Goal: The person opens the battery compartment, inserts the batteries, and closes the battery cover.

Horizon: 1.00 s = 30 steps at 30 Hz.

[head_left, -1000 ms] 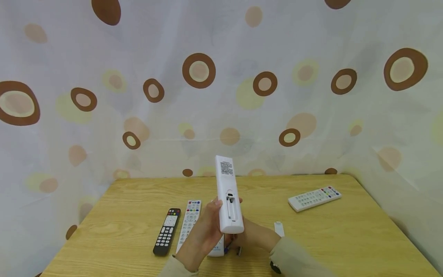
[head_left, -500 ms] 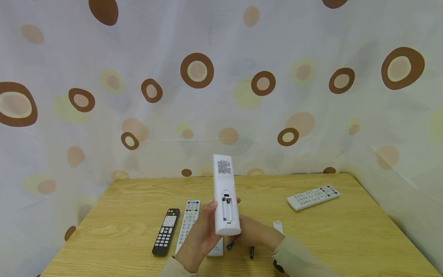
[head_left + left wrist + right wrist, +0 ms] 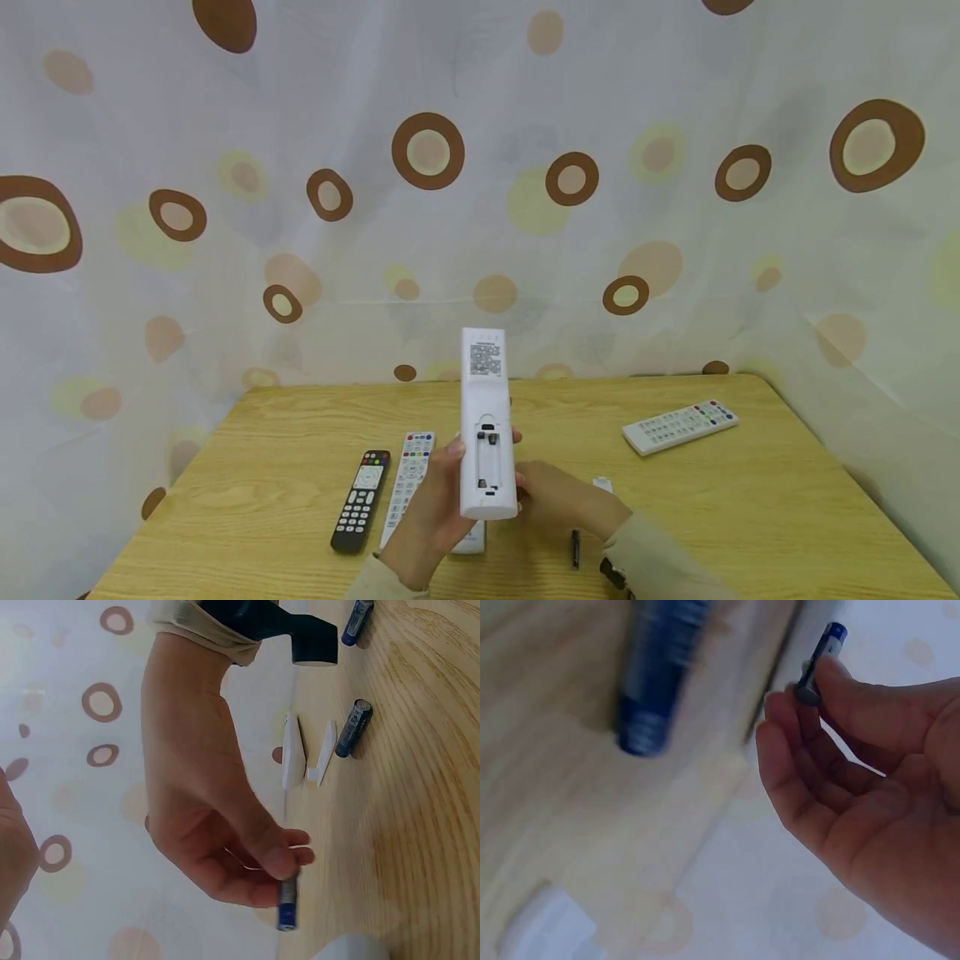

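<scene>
My left hand grips a white remote control with its back turned up. The remote's battery compartment is uncovered, with the metal contacts showing and no battery inside. Low to the right of the remote is my right hand, partly hidden behind it in the head view. In the right wrist view, thumb and fingertips pinch a small blue battery. The left wrist view shows one end of this battery sticking out past the fingers. Another battery lies on the table beside my right forearm.
Left of my hands lie a black remote and a white remote. Another white remote lies at the back right. A small white cover is behind my right forearm. Two loose batteries show in the left wrist view, one nearer.
The loose battery has shifted right along the table. My right hand has moved slightly right and now pinches a battery. The held remote has turned straighter, its compartment facing me more.
</scene>
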Tool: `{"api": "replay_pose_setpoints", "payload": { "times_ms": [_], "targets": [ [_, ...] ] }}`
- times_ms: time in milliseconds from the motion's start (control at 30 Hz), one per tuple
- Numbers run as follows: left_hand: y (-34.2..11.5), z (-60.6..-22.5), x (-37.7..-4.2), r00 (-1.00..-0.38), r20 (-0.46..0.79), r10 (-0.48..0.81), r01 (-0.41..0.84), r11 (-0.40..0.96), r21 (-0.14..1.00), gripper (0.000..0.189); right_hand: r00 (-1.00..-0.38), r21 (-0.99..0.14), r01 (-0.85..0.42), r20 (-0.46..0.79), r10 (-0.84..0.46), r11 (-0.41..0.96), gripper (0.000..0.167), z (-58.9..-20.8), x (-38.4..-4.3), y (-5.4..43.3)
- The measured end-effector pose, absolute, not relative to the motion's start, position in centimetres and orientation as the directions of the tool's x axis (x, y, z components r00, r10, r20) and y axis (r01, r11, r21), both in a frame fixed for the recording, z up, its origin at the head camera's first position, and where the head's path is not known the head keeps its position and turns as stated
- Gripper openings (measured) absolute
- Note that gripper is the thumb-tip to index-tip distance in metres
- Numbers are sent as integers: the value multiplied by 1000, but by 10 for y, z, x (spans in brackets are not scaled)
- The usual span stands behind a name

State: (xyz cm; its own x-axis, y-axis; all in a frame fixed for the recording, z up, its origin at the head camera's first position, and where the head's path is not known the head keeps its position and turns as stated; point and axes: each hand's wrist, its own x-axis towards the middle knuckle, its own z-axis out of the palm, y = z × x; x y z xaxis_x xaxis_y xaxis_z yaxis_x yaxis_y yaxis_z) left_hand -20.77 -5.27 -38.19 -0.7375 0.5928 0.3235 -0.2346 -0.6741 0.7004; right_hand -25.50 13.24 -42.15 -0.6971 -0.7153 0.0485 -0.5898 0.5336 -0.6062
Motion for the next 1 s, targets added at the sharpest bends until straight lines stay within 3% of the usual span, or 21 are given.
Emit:
{"api": "replay_pose_setpoints", "payload": {
  "times_ms": [233, 400, 733, 1000],
  "targets": [
    [-52, -381, -209, -742, 327, 585, -210, -666, 715, 65, -795, -710, -532, 230, -562, 462, 4, -386, -256, 159],
    [-52, -380, -209, -734, 341, 588, -196, -663, 722, 61, -850, -823, -466, 315, -422, 325, 11, -357, -245, 172],
    [-50, -379, -208, -693, 401, 599, -181, -683, 708, 64, -810, -841, -537, 493, -319, 63, 15, -323, -211, 177],
    [-49, -380, -208, -676, 422, 604, -188, -696, 694, 61, -754, -816, -572, 562, -340, -81, 19, -316, -197, 170]
  ]
}}
